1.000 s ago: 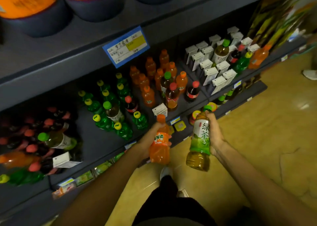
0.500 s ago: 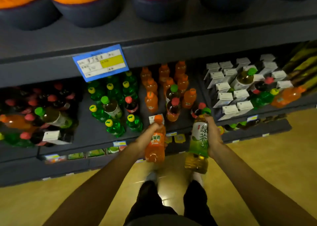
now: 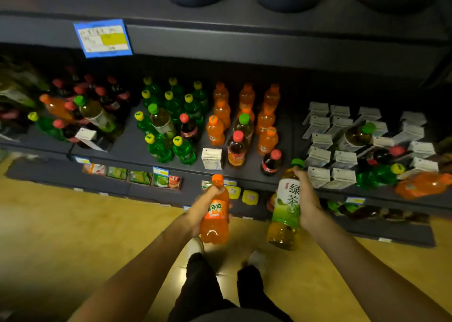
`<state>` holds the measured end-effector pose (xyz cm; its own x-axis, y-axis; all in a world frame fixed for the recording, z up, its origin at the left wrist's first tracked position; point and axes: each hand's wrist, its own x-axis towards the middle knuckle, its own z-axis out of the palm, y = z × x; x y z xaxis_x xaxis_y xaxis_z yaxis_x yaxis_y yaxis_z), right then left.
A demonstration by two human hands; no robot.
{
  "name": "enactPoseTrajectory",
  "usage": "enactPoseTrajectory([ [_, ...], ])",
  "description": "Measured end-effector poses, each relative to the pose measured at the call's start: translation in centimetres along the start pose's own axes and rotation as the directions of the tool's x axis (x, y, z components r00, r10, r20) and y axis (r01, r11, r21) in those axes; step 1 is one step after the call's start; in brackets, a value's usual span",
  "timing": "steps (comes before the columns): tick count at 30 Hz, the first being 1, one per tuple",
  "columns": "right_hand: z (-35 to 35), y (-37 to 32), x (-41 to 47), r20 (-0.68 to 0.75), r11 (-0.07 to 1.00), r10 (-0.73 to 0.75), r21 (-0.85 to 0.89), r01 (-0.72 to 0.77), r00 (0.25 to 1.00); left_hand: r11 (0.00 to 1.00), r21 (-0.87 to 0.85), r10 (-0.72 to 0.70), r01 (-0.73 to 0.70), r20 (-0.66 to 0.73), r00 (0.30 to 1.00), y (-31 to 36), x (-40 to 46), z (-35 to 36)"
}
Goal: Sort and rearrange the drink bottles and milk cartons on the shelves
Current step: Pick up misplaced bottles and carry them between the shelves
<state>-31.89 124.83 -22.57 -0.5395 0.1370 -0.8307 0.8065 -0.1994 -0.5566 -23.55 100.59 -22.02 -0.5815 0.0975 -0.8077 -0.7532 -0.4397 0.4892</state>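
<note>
We hold two items before the shelf (image 3: 244, 175): orange soda (image 3: 215, 214) gripped in our left hand (image 3: 199, 211), green tea (image 3: 285, 206) gripped in our right hand (image 3: 307, 204). On shelf: green, orange and cola bottles, mixed; one milk carton (image 3: 211, 158) at front; white cartons (image 3: 325, 150) right. Floor (image 3: 61, 224) yellow.

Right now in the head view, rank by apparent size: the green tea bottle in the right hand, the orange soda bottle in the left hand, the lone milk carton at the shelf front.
1. green tea bottle
2. orange soda bottle
3. milk carton, though it stands farther away.
</note>
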Motion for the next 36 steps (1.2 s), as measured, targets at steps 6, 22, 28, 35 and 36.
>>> enactPoseTrajectory([
  [6,0.9,-0.2,-0.7,0.068,0.999,0.029,-0.030,-0.027,0.997,0.999,-0.011,0.032,-0.033,-0.053,0.998,0.8,-0.7,-0.6],
  [22,5.6,2.1,-1.1,0.165,1.000,-0.013,-0.010,0.015,0.986,1.000,0.016,0.018,-0.017,-0.057,0.998,3.4,0.8,-4.5],
  [28,10.6,1.7,-2.6,0.270,0.993,-0.069,-0.069,0.091,0.961,0.999,0.008,0.040,-0.040,-0.019,0.999,5.8,0.9,-6.9],
  [35,16.9,1.1,-2.7,0.239,0.984,-0.120,-0.100,0.147,0.963,0.995,0.052,0.078,-0.080,0.035,0.996,8.6,0.9,-9.5],
  [36,17.6,0.9,-2.7,0.227,0.984,-0.121,-0.100,0.146,0.966,0.994,0.062,0.091,-0.093,0.036,0.995,8.9,0.8,-10.0],
])
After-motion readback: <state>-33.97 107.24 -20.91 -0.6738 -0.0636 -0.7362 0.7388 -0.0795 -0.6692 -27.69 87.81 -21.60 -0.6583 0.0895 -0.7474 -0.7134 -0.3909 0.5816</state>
